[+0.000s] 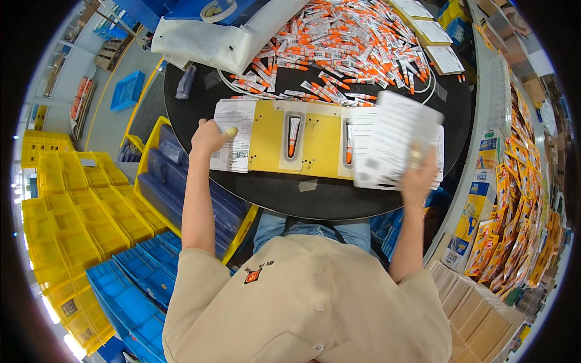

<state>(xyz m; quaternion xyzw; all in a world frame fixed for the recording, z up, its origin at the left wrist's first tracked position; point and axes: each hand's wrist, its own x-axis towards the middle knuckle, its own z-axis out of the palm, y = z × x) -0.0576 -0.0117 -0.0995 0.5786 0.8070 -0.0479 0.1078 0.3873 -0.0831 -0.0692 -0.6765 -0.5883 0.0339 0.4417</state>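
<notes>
A yellow fixture board [265,136] lies across the round black table. Two slots show in it, each with a clear plastic blister holding a small white tube [294,129] with an orange cap. At the board's left end my left hand [209,137] is closed at the edge of a stack of white printed cards [233,151], its yellow-covered digit on top. My right hand [419,178], smeared by motion, grips a white printed card [407,124] lifted and tilted over the right stack. That card hides part of the board's right end.
A heap of orange-capped tubes [345,42] covers the table's far side. A pale plastic bag [200,45] lies far left. Yellow bins [91,218] and blue crates [130,284] stand left; a yellow box of clear blisters [181,181] adjoins the table. Packaged goods [508,212] line the right.
</notes>
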